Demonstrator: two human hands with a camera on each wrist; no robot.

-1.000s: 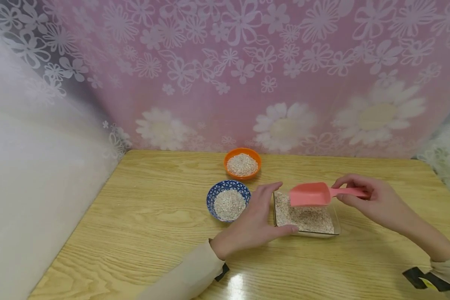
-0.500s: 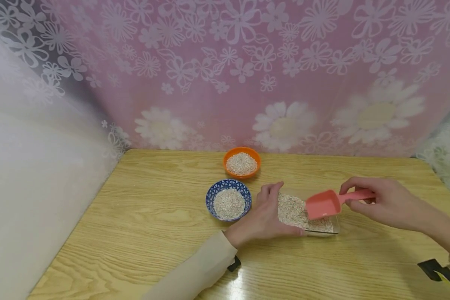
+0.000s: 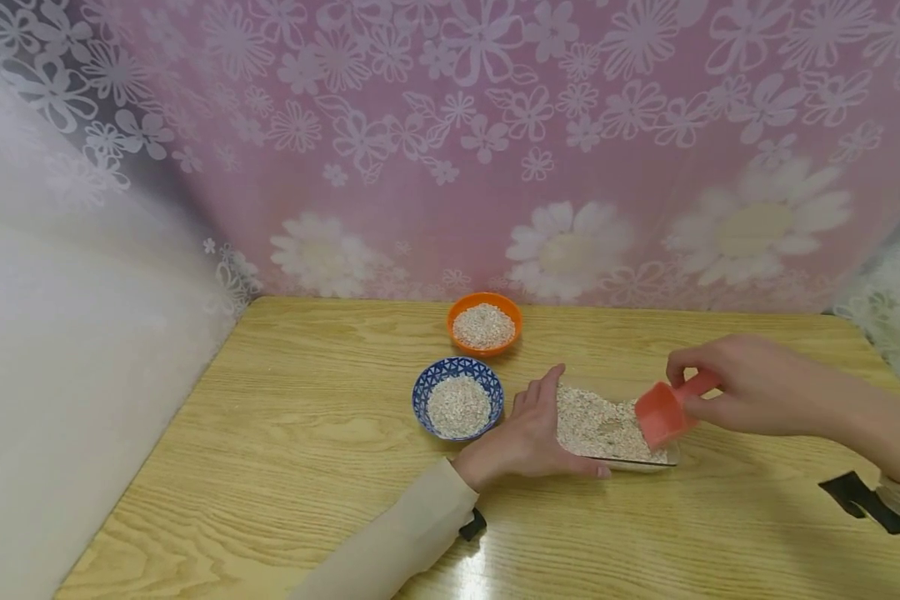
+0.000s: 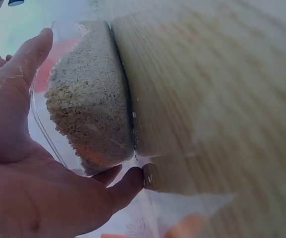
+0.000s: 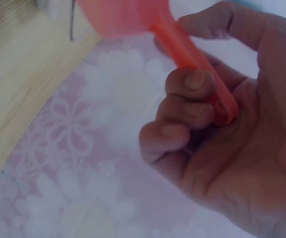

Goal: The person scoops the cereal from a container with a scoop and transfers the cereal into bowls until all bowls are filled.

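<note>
My left hand (image 3: 521,442) grips the left end of a clear rectangular container (image 3: 633,466) of oats (image 3: 596,421), its thumb along the near side. In the left wrist view the oats (image 4: 91,94) lie heaped against the clear wall, with fingers round the end. My right hand (image 3: 750,387) holds a pink scoop (image 3: 658,415) by its handle. The scoop's mouth is tilted down into the oats at the container's right end. In the right wrist view, fingers curl round the scoop handle (image 5: 187,54).
Left of the container stands a blue-and-white patterned bowl (image 3: 423,398) with oats in it, close to my left hand. Behind it is an orange bowl (image 3: 461,345), also holding oats. A pink floral curtain (image 3: 420,208) hangs along the back edge of the wooden table (image 3: 285,433).
The scoop has moved right and down from above the container into the oats, tipping steeper. My left hand has shifted slightly right along the container's end.
</note>
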